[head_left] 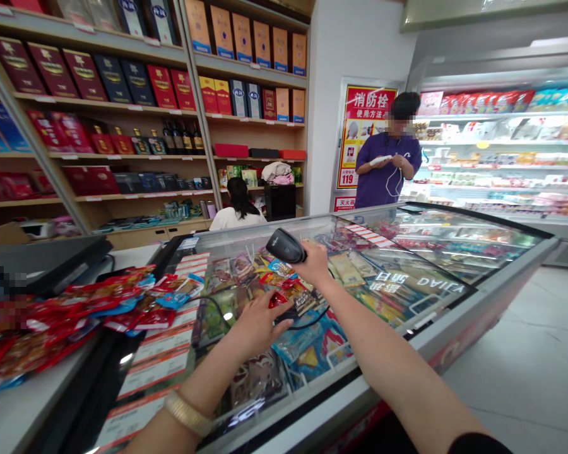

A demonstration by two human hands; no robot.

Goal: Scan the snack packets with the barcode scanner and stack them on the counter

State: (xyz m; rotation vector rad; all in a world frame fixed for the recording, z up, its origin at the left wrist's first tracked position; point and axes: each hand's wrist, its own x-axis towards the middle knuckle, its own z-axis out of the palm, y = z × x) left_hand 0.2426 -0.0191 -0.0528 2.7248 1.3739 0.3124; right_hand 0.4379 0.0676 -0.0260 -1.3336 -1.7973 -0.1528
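My right hand [313, 263] is wrapped round a black barcode scanner [286, 246], raised a little above the glass lid of a chest freezer. The scanner's head points left and away from me. Just below it a red snack packet [291, 290] with a blue corner lies on the glass. With fingers spread, my left hand [258, 321] rests at the near side of this packet, its fingertips at the red edge. A dark cable [312, 323] curves over the glass. Left of the hands, a pile of red and blue snack packets [137, 296] spreads across the counter and freezer edge.
The chest freezer [421, 334] stretches away to the right, with bagged goods under its glass. A dark screen device [47, 258] stands on the left counter. Behind the freezer are a seated person [239, 211] and a standing person in purple [383, 167]. Boxed goods fill shelves [151, 107].
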